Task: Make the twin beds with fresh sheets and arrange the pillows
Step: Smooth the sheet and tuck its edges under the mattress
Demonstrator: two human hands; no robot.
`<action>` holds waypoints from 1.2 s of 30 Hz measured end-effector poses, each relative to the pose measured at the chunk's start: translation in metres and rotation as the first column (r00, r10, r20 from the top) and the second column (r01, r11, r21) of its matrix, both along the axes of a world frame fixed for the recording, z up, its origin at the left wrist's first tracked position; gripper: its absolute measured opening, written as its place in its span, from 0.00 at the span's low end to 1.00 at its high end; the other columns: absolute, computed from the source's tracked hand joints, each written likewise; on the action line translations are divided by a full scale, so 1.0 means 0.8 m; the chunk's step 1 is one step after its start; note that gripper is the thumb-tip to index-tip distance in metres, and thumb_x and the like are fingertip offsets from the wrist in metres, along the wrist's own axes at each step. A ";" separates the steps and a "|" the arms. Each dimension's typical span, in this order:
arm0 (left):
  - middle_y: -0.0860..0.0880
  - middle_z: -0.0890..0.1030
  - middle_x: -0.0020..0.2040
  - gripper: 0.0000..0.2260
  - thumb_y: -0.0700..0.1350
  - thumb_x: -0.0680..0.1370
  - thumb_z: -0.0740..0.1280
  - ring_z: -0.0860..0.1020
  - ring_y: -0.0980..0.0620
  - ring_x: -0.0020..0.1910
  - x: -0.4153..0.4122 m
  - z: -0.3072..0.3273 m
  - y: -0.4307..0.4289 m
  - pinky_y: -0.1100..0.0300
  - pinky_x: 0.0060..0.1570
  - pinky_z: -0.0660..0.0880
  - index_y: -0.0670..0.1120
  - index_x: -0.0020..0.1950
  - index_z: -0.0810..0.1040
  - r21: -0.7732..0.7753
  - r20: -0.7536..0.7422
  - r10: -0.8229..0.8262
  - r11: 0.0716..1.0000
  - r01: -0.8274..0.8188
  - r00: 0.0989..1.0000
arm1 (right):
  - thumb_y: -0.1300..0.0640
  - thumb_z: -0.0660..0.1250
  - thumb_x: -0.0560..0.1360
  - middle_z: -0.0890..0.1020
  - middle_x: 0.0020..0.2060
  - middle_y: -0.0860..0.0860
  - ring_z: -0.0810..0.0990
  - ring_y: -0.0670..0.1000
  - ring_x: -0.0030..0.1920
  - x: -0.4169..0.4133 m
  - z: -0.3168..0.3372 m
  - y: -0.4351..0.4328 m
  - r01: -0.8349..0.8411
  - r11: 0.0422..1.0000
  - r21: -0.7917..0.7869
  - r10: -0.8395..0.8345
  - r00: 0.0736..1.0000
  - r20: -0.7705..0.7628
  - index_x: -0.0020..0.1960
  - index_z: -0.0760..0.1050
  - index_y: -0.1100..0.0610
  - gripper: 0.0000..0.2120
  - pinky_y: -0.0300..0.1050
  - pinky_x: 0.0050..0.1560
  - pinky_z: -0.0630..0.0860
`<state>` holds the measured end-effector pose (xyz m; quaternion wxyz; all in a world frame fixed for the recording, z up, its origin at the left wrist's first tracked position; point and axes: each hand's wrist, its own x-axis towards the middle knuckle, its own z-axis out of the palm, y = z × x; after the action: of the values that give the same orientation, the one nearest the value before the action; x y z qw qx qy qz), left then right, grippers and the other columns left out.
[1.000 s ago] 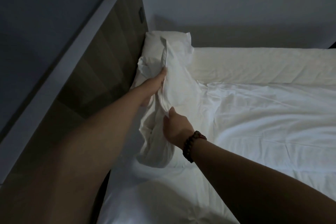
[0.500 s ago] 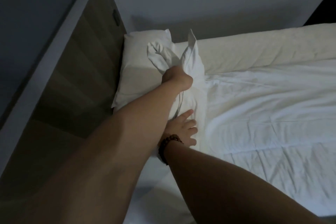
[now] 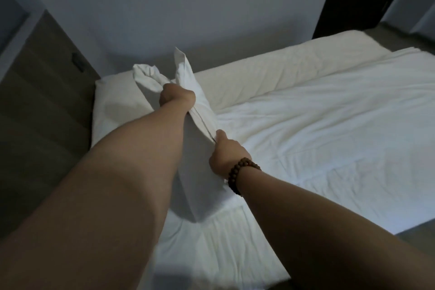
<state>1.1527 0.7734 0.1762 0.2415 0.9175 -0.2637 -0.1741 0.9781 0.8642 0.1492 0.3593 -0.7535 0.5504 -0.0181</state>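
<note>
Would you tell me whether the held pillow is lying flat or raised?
Raised: both hands hold the pillow on edge above the sheet.

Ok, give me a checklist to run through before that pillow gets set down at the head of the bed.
1. Left hand gripping the bunched far end of the pillow: ok.
2. Right hand pinching the pillow's seam: ok.
3. Case fully smoothed over the pillow: not ok, the far end is bunched.
4. Second pillow already flat by the headboard: ok.
5. Sheet smooth: not ok, wrinkled.
6. Case opening closed: cannot tell.
</note>
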 end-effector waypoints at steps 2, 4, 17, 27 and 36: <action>0.41 0.79 0.65 0.22 0.43 0.73 0.69 0.79 0.40 0.63 -0.042 0.007 -0.038 0.51 0.58 0.79 0.40 0.66 0.71 -0.056 -0.002 0.006 0.998 -0.006 1.000 | 0.59 0.58 0.75 0.78 0.45 0.54 0.79 0.57 0.44 -0.043 -0.004 -0.038 0.028 0.999 0.014 -0.029 0.999 0.040 0.59 0.64 0.53 0.13 0.54 0.49 0.81; 0.41 0.77 0.68 0.23 0.43 0.75 0.69 0.77 0.40 0.66 -0.092 0.006 -0.080 0.52 0.61 0.76 0.40 0.68 0.68 -0.076 0.015 -0.019 0.997 0.020 1.000 | 0.57 0.60 0.75 0.78 0.47 0.54 0.79 0.57 0.46 -0.089 -0.013 -0.084 0.049 0.998 0.036 -0.052 0.997 0.064 0.57 0.65 0.54 0.11 0.54 0.50 0.80; 0.40 0.76 0.66 0.23 0.39 0.77 0.65 0.76 0.38 0.66 -0.428 -0.045 -0.373 0.51 0.61 0.73 0.40 0.71 0.63 0.059 0.211 -0.323 0.946 0.318 0.923 | 0.54 0.65 0.76 0.79 0.45 0.51 0.78 0.55 0.49 -0.413 -0.107 -0.394 0.022 0.986 0.162 -0.054 0.979 0.196 0.51 0.69 0.54 0.07 0.45 0.45 0.71; 0.41 0.79 0.59 0.21 0.36 0.75 0.57 0.80 0.39 0.54 -0.589 -0.142 -0.533 0.52 0.51 0.79 0.45 0.68 0.69 0.212 0.214 -0.620 0.784 0.583 0.755 | 0.60 0.64 0.76 0.80 0.45 0.50 0.78 0.52 0.47 -0.571 -0.197 -0.533 0.101 0.956 0.275 -0.169 0.957 0.238 0.52 0.73 0.55 0.06 0.44 0.43 0.73; 0.43 0.85 0.50 0.12 0.38 0.74 0.64 0.85 0.44 0.49 -0.698 -0.278 -0.634 0.55 0.49 0.82 0.43 0.53 0.83 0.248 0.120 -0.696 0.712 0.657 0.708 | 0.64 0.61 0.75 0.80 0.40 0.53 0.78 0.51 0.40 -0.669 -0.318 -0.604 0.289 0.885 0.365 -0.362 0.920 0.149 0.45 0.71 0.56 0.04 0.41 0.37 0.72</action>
<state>0.5945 0.2665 -0.0463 0.0446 0.7871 -0.5885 -0.1792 0.4427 0.3814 -0.1050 0.5307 -0.5710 0.6230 -0.0649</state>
